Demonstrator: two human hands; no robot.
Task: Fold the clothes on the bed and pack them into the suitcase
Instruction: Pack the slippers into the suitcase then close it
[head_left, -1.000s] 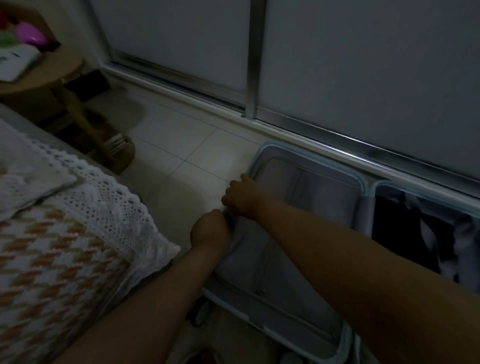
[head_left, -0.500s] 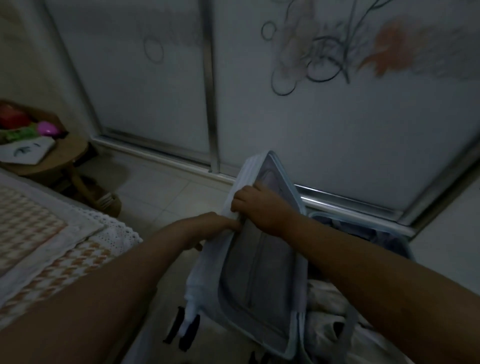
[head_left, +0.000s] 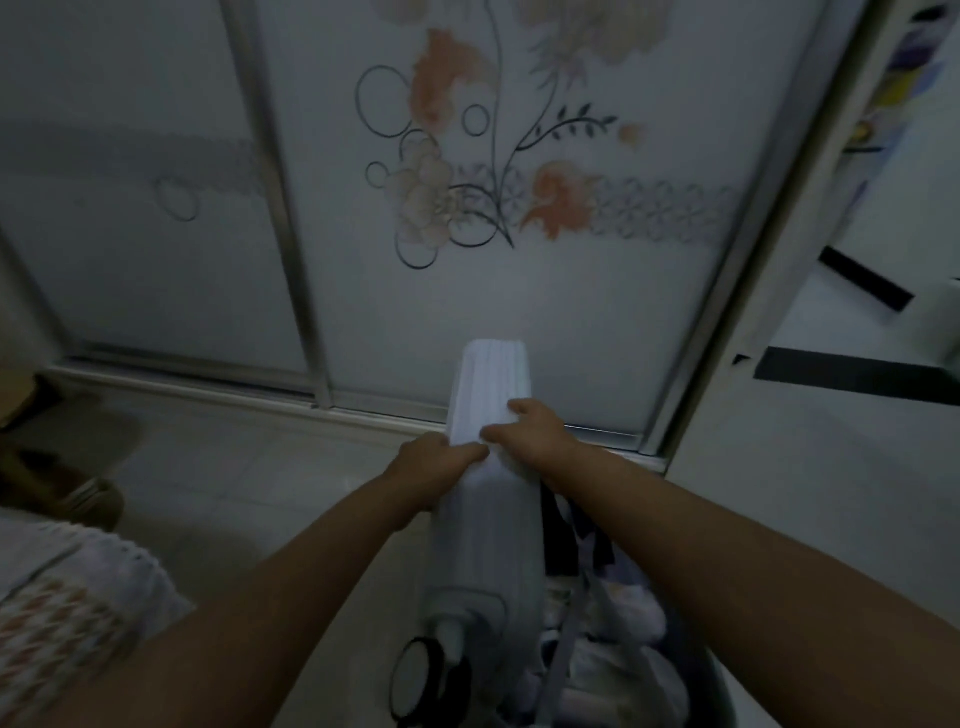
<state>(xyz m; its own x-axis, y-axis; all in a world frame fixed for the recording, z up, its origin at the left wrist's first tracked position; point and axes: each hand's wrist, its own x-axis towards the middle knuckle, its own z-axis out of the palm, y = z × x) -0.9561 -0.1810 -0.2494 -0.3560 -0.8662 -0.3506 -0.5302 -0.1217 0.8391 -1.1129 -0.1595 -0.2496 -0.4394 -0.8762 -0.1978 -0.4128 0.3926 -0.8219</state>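
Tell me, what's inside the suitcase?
Pale and dark clothes lie in there, with a grey strap across them. The lid stands nearly upright and hides its own inside. What lies under the top clothes is covered too.

The suitcase (head_left: 491, 525) is pale bluish white with fine ribbed lines along its shell, and its wheel (head_left: 423, 675) is black. The clothes (head_left: 623, 654) inside look white, next to a strip of black fabric (head_left: 550, 525). The sliding door (head_left: 571, 312) is frosted pale grey with orange blossoms, cream flowers and thin black stems and circles, while the bed cover (head_left: 57, 623) shows orange-and-white houndstooth with a white lace border.
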